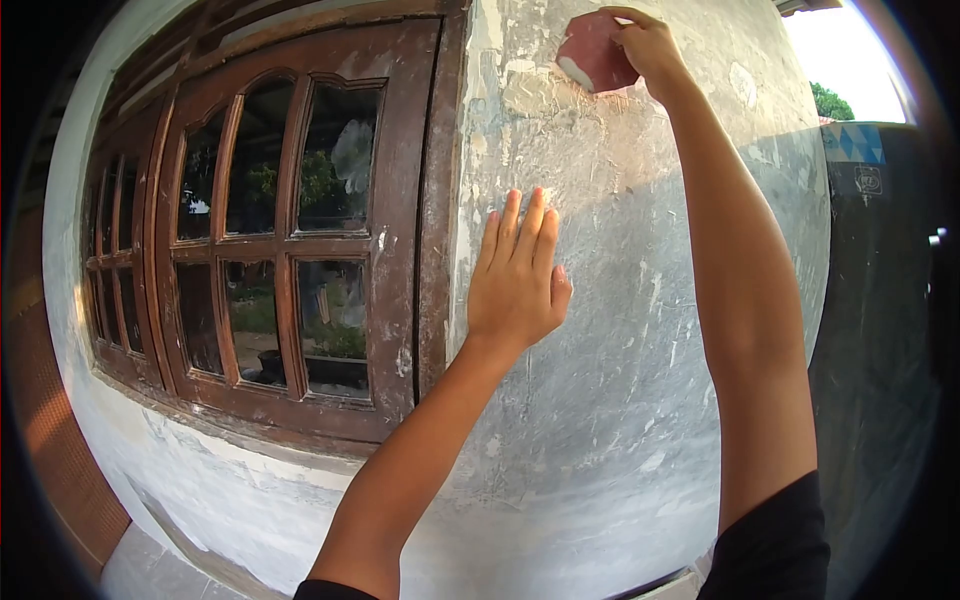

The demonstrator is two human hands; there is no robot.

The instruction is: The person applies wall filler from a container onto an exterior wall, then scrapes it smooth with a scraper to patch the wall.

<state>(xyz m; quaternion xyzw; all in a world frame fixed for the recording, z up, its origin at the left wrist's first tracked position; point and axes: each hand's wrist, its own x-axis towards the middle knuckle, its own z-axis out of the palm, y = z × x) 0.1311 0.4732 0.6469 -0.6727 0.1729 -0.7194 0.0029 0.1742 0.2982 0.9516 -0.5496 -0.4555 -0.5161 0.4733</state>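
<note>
My right hand [650, 48] is raised high against the wall, its fingers closed on the right side of a reddish sheet of sandpaper [597, 52]. The sheet rests on the patchy upper wall, and a pale patch shows at its lower edge. Lower down and to the left, my left hand [515, 270] lies flat on the wall [610, 330], fingers stretched upward and thumb out, holding nothing. Around both hands the grey surface is rough, with flaked paint and pale streaks.
A brown wooden window [285, 240] with several glass panes stands left of my left hand, its frame [432, 200] close by. A pale sill [250, 460] runs below it. A dark panel [870, 330] with a blue-and-white sticker [853, 143] is at the right, beyond the wall's edge.
</note>
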